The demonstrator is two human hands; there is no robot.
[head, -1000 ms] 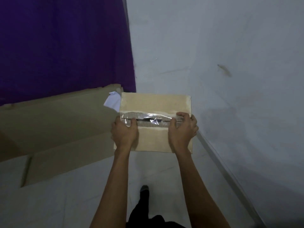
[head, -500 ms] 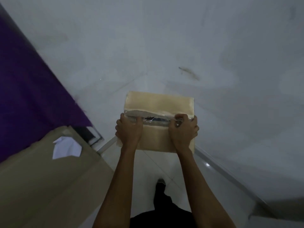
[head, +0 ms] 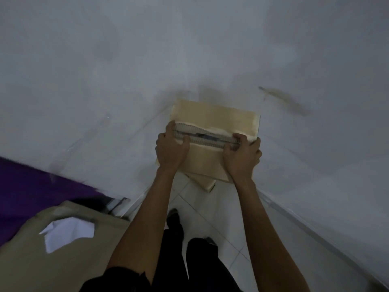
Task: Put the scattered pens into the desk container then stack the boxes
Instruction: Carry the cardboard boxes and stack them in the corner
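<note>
A small cardboard box with torn tape across its top is held up in front of me, close to the white wall. My left hand grips its left side, fingers curled over the torn seam. My right hand grips its right side the same way. Below the held box, a corner of another cardboard piece shows on the floor by the wall. No pens or desk container are in view.
A large cardboard box with a white torn label stands at the lower left. Purple fabric lies beyond it. White walls meet in a corner ahead, with tiled floor and my dark-clad legs below.
I have turned right with the box held in both hands. The big cardboard box and purple fabric slid to the lower left, and the wall corner now fills the view.
</note>
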